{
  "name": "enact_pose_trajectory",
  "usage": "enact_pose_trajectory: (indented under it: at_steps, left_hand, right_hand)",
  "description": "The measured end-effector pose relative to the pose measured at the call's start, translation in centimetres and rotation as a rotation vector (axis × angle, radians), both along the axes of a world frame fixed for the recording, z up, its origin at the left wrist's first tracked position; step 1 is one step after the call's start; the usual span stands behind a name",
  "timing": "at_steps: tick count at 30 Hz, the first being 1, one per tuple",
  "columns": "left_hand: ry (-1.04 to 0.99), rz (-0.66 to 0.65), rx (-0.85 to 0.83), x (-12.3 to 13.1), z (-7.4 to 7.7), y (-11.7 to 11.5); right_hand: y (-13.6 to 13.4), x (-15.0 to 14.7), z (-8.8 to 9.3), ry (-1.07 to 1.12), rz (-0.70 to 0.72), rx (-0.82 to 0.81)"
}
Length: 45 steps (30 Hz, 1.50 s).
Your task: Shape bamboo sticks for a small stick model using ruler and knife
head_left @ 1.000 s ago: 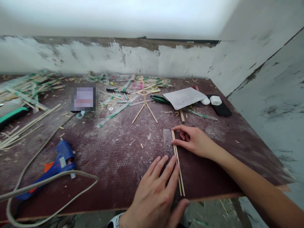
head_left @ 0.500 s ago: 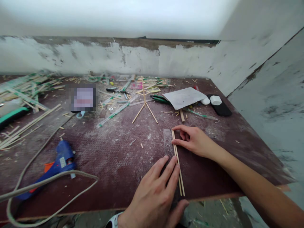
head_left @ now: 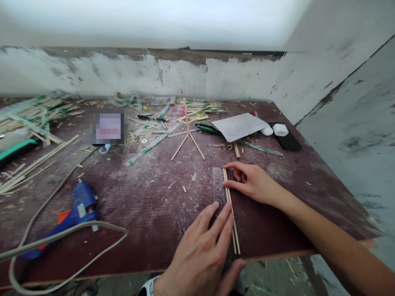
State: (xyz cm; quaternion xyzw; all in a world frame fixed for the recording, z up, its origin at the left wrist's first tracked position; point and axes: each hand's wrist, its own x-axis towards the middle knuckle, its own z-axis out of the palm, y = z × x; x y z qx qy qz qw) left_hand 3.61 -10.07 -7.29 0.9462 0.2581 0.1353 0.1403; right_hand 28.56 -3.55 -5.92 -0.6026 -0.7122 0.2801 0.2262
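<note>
The left hand (head_left: 200, 250) has drawn its flat fingers slightly together over the ruler (head_left: 217, 179), leaving the two sticks (head_left: 235, 231) undisturbed along its edge on the bench (head_left: 145, 230), where the right hand (head_left: 253, 183) touches them with parted finger and thumb, grip unclear.

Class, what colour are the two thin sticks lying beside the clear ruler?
The sticks are pale yellowish tan, like bare wood; the head view shows this best.

A white paper sheet (head_left: 237, 126) lay left of a flat black case (head_left: 290, 142), which carried a small white block (head_left: 280, 130).
</note>
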Motion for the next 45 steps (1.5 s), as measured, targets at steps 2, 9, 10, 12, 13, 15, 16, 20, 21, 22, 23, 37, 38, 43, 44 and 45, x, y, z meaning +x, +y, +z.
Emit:
enact_pose_trajectory:
  at_steps: [2,9,10,12,13,15,16,20,21,22,23,37,38,43,44,45]
  left_hand:
    - [-0.009,0.006,0.008,0.0,0.1,0.0]
    - [-0.039,0.007,0.000,0.1,0.1,0.0]
    - [-0.035,0.008,0.002,0.1,0.0,0.0]
    - [-0.024,0.009,0.007,0.0,0.0,0.0]
    - [-0.020,0.008,0.013,0.0,0.0,0.0]
    - [-0.017,0.009,0.027,-0.1,-0.1,0.0]
    - [-0.017,0.008,0.034,-0.1,-0.2,-0.1]
    - [-0.023,0.014,0.049,0.1,-0.2,-0.3]
    - [-0.028,0.022,0.057,0.2,-0.2,-0.4]
    - [-0.031,0.031,0.064,0.3,-0.1,-0.5]
    - [-0.036,0.039,0.072,0.4,-0.1,-0.5]
    - [-0.071,0.080,0.140,1.4,0.2,-0.2]
    - [-0.068,0.079,0.151,1.5,0.2,-0.2]
    - [-0.083,0.092,0.213,2.0,-0.1,0.3]
    - [-0.085,0.096,0.232,2.1,-0.2,0.3]
    - [-0.087,0.103,0.252,2.3,-0.4,0.4]
  right_hand:
    - [0.0,0.0,-0.1,0.003,-0.004,0.000]
    - [0.0,0.0,0.0,0.001,-0.010,-0.004]
    - [0.0,-0.1,0.0,0.001,-0.010,-0.005]
    - [0.0,-0.1,0.1,0.002,-0.009,-0.008]
    - [0.0,-0.1,0.1,0.002,-0.008,-0.009]
    - [0.0,-0.1,0.1,0.002,-0.008,-0.011]
    - [0.0,-0.1,0.1,0.004,-0.009,-0.011]
    - [0.0,-0.2,0.0,0.012,-0.012,-0.009]
    - [0.0,-0.2,0.0,0.014,-0.013,-0.008]
    - [0.0,-0.1,0.0,0.018,-0.013,-0.007]
    - [0.0,-0.1,0.0,0.022,-0.013,-0.007]
    - [0.5,0.0,0.1,0.050,0.007,-0.041]
    - [0.6,0.0,0.3,0.049,0.017,-0.051]
    - [1.8,0.1,1.1,-0.014,0.075,-0.087]
    - [2.1,0.1,1.2,-0.035,0.084,-0.092]
    - [2.3,0.1,1.2,-0.054,0.090,-0.095]
